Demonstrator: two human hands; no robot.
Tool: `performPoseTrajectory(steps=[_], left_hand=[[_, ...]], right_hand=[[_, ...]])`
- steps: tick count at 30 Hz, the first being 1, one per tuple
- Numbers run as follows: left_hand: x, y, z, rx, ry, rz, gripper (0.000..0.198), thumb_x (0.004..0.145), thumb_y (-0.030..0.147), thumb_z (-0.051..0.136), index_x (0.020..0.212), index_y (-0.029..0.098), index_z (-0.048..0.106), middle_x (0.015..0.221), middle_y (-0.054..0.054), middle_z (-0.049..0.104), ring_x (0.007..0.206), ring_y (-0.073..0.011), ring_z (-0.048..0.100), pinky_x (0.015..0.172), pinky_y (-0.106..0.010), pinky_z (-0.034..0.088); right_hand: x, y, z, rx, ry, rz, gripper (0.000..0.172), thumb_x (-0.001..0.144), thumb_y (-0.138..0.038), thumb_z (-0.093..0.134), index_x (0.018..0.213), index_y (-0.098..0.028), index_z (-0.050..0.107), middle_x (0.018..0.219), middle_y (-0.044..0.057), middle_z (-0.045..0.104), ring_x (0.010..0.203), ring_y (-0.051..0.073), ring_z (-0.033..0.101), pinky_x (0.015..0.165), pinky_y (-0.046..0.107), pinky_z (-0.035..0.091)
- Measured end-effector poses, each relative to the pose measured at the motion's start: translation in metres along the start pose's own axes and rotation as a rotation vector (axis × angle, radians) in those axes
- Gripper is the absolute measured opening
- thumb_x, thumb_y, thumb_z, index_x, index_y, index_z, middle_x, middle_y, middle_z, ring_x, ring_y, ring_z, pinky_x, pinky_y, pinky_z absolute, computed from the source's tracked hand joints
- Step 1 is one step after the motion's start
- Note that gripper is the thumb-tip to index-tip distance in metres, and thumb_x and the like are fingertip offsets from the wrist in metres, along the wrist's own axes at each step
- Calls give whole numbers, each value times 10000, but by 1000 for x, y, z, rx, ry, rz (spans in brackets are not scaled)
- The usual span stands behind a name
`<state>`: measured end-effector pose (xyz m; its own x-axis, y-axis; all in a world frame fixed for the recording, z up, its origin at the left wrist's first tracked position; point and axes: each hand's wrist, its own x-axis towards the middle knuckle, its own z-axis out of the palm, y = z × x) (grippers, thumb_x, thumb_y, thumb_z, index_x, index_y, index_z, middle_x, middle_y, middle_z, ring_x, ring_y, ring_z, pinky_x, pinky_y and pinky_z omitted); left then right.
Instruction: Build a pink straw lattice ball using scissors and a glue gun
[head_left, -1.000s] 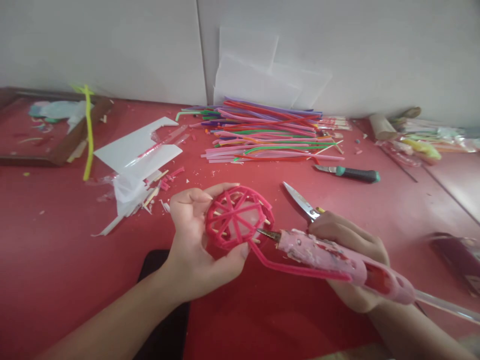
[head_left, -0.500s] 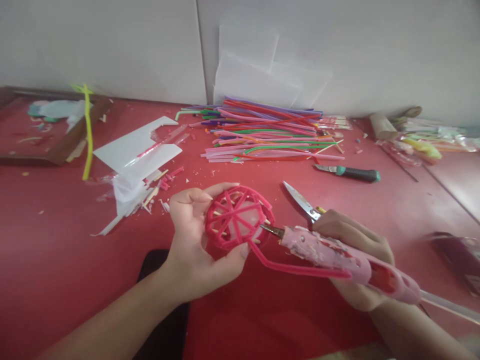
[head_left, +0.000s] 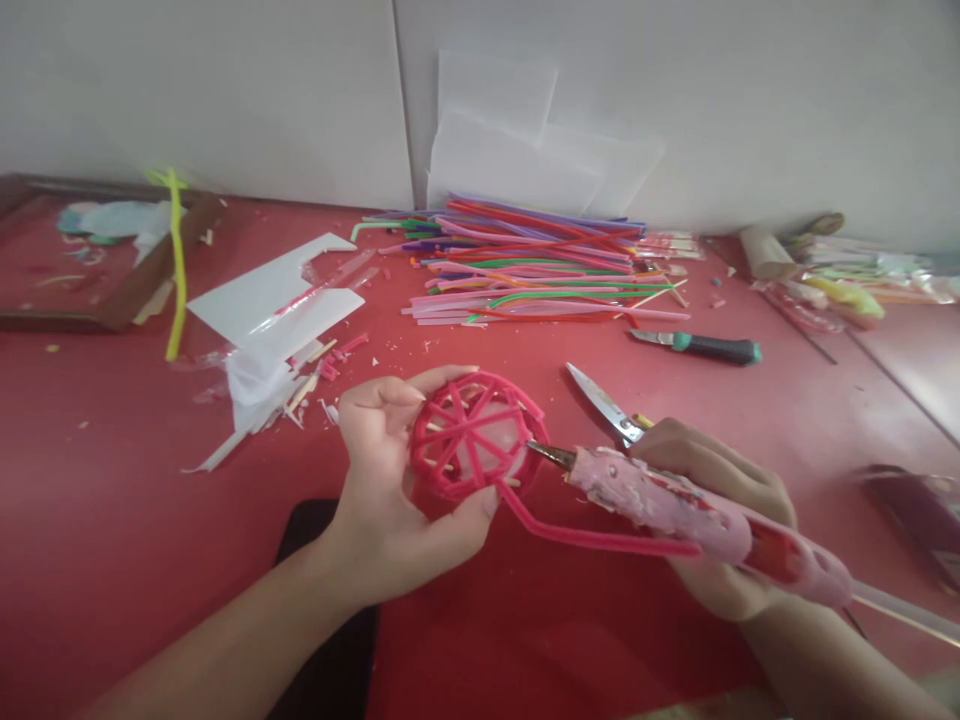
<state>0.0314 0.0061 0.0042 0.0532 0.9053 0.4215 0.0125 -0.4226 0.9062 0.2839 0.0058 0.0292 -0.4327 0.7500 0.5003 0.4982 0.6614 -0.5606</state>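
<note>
Held in my left hand (head_left: pixel 405 480) is a round pink lattice piece (head_left: pixel 469 430) with spokes, a pale inner part and light stick ends showing. A long pink strip (head_left: pixel 592 538) trails from its lower edge to the right. My right hand (head_left: pixel 720 490) is wrapped round a pink glue gun (head_left: pixel 667 505) whose surface is crusted with residue. The gun's dark metal tip (head_left: pixel 551 455) points left at the right rim of the lattice, very close to it; contact is hard to tell. A clear glue stick (head_left: pixel 904 612) sticks out of its back end.
Scissors (head_left: pixel 604 403) lie just beyond my right hand, and a cutter knife (head_left: pixel 701 346) farther back. Colourful fuzzy stems (head_left: pixel 532 255) are piled near the wall. White paper scraps (head_left: pixel 277 310) lie left, near a brown tray (head_left: pixel 112 305). A black object (head_left: pixel 330 640) is under my left forearm.
The glue gun and my right hand have shifted slightly right, and the tip has moved a little up along the lattice rim. My left hand is nearly still.
</note>
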Motion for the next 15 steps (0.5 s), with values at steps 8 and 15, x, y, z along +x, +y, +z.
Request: performPoseTrajectory(steps=[8, 15], left_hand=[[-2, -2, 1, -18, 21, -8, 625, 651, 54, 689, 1094, 301, 324, 1311, -95, 524, 1119, -268, 657, 829, -427, 633], [-2, -2, -1, -28, 7, -8, 624, 652, 49, 694, 1093, 300, 331, 1328, -92, 521, 1158, -262, 633, 855, -428, 621]], right_hand=[[0, 1, -1, 4, -7, -4, 97, 806, -219, 525, 886, -220, 580, 742, 43, 555, 585, 173, 535, 482, 328, 433], [-5, 6, -5, -20, -2, 35, 155, 834, -259, 528, 946, -223, 629, 818, 61, 625, 672, 195, 610, 536, 342, 500]])
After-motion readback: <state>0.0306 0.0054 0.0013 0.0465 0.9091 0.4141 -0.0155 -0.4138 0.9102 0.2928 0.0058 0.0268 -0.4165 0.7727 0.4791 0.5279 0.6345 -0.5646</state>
